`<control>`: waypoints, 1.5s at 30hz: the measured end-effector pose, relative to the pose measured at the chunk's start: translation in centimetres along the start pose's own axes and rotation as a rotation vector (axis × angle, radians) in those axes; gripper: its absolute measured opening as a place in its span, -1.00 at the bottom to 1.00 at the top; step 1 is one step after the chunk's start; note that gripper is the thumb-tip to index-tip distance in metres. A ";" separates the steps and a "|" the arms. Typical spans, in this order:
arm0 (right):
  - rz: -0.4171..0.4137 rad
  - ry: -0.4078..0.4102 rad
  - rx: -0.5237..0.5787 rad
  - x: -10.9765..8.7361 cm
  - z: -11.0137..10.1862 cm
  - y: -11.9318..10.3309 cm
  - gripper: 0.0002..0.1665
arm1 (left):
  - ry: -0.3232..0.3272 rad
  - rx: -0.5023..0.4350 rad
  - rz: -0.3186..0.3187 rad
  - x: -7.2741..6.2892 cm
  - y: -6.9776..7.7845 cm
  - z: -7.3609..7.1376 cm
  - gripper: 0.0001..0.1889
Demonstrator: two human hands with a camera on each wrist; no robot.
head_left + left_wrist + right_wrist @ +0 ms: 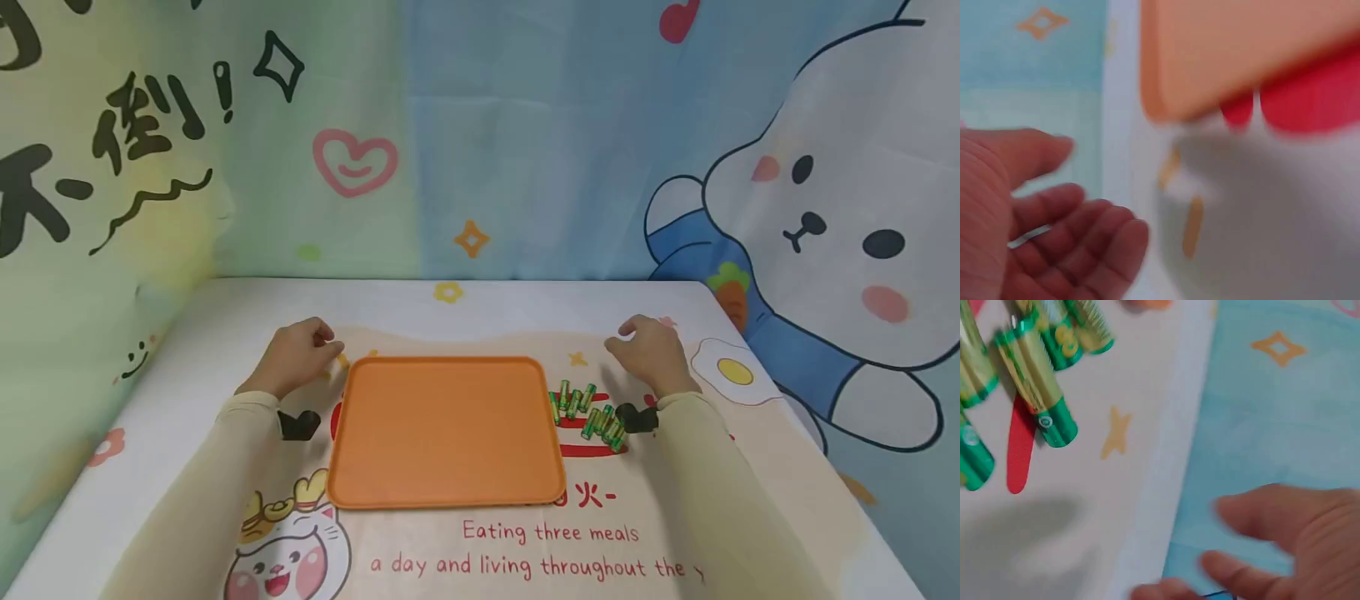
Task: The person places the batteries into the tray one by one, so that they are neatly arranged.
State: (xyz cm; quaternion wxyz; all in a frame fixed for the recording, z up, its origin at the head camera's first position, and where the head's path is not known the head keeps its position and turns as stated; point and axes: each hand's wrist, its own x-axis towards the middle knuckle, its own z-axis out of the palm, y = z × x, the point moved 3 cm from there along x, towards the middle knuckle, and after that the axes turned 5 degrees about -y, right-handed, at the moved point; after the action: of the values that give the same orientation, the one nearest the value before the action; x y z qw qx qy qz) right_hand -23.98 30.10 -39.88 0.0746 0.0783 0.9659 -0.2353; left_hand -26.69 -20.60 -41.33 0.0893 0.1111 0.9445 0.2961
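Observation:
An orange rectangular tray lies flat on the table with nothing on it. Several green and gold batteries are scattered beside its right edge; in the right wrist view one battery shows close up. My left hand hovers off the tray's far left corner, fingers loosely bent and holding nothing. Past the batteries, my right hand is raised over the table, its thumb and fingers apart with nothing between them. Both wrists wear a dark camera mount.
A printed cloth with lettering and cartoon figures covers the table. Behind the table's far edge hangs a pastel curtain with a large cartoon animal on the right.

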 end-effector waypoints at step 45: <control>0.251 -0.139 0.234 -9.7 3.7 2.8 -0.76 | -0.108 -0.488 -0.166 -3.6 -0.8 5.4 -0.72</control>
State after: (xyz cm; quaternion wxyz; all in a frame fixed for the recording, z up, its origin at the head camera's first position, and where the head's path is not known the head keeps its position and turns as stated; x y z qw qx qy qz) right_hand -13.58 29.73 -42.57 0.1603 0.1901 0.9071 -0.3396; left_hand -22.11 -19.26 -45.80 0.1879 0.0240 0.8448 0.5004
